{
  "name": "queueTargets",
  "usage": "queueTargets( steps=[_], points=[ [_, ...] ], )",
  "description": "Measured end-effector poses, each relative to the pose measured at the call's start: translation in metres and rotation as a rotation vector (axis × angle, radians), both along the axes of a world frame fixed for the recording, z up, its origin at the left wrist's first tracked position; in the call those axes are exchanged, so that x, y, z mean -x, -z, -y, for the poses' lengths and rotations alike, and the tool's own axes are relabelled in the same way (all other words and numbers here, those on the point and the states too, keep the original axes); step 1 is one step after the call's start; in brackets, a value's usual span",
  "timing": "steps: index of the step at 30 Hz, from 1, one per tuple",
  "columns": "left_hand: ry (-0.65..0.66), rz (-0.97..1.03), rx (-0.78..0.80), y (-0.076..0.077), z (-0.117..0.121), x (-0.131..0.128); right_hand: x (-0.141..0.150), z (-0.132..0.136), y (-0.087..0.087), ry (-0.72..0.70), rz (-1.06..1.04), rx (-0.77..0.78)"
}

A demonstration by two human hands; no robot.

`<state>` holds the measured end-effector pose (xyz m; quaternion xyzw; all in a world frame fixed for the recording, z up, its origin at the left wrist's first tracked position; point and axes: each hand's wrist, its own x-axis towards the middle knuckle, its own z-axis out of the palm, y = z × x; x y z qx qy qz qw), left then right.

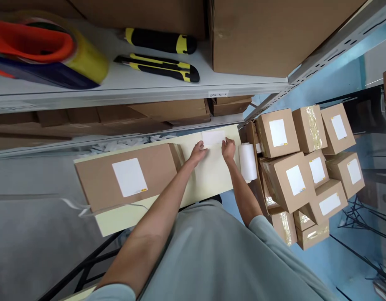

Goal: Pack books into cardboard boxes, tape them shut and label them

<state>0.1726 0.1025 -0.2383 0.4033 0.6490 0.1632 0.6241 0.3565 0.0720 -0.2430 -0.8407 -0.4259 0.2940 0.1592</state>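
Observation:
A white paper label point(213, 137) lies at the far edge of the pale yellow board point(212, 175) in front of me. My left hand point(199, 153) pinches the label's near left corner, fingers closed. At the other end my right hand point(228, 149) is closed on the near right corner. Just right of that hand stands a white paper roll point(247, 162). To the left, a closed cardboard box point(155, 171) with a white label point(129, 177) on top rests on the board.
Stacked labelled cardboard boxes point(283, 184) fill the right side. Above the board runs a grey shelf point(155, 93) with two utility knives point(161, 67), a tape dispenser point(49, 54) and a large box point(258, 37). White strips point(83, 207) hang by the board's left end.

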Motion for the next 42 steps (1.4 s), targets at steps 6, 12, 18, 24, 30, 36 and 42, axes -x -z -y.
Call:
queueTargets(
  steps=[6, 12, 18, 24, 30, 36, 42],
  points=[
    [0.006, -0.006, -0.003, -0.001, 0.004, -0.003, 0.000, -0.005, -0.018, 0.070, 0.020, 0.043],
    [0.053, -0.055, 0.002, -0.016, -0.001, -0.001, 0.000, -0.005, -0.034, 0.070, 0.086, 0.014],
    [0.044, -0.109, -0.170, -0.051, -0.009, -0.017, 0.027, 0.012, -0.057, -0.040, 0.114, -0.204],
    [0.020, -0.492, -0.300, -0.085, -0.022, 0.001, 0.060, 0.021, -0.077, -0.374, 0.058, -0.212],
    [0.035, -0.584, -0.254, -0.086, -0.023, 0.034, 0.054, -0.022, -0.056, -0.548, 0.062, 0.110],
    [0.059, -0.588, -0.264, -0.080, -0.020, 0.030, 0.056, -0.033, -0.036, -0.563, 0.037, 0.244],
    [0.105, -0.604, -0.242, -0.092, -0.012, 0.024, 0.057, -0.035, -0.033, -0.558, 0.049, 0.251]
  ],
)
